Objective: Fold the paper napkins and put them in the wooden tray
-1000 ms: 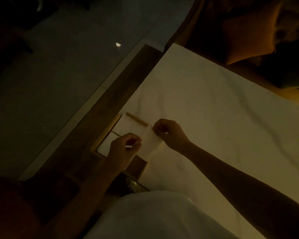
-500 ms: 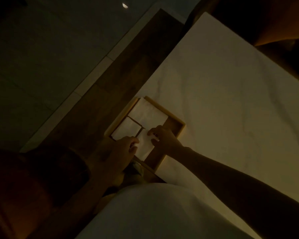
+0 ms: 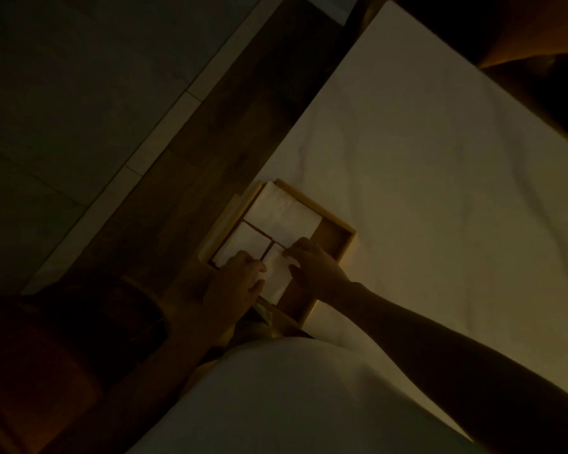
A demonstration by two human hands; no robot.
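Note:
A wooden tray (image 3: 340, 239) lies on the white sheet near its left edge, in dim light. Inside it, a large folded white napkin (image 3: 282, 213) fills the far part and a smaller folded napkin (image 3: 243, 244) lies at the left. A third folded napkin (image 3: 277, 275) rests on the tray floor between my hands. My left hand (image 3: 235, 288) holds its left edge with the fingertips. My right hand (image 3: 312, 268) presses its right edge, fingers bent down on the paper. The near part of the tray is partly hidden by my hands.
The white sheet (image 3: 423, 191) spreads to the right of the tray. A dark wooden strip (image 3: 191, 152) runs along the sheet's left edge, with a pale floor (image 3: 79, 93) beyond. My white-clothed body (image 3: 276, 398) fills the bottom. Dark cushions (image 3: 522, 34) sit at the top right.
A second ago both hands held the folded napkin above the tray. They have lowered it into the tray beside the two other napkins, and the view has shifted down towards the tray.

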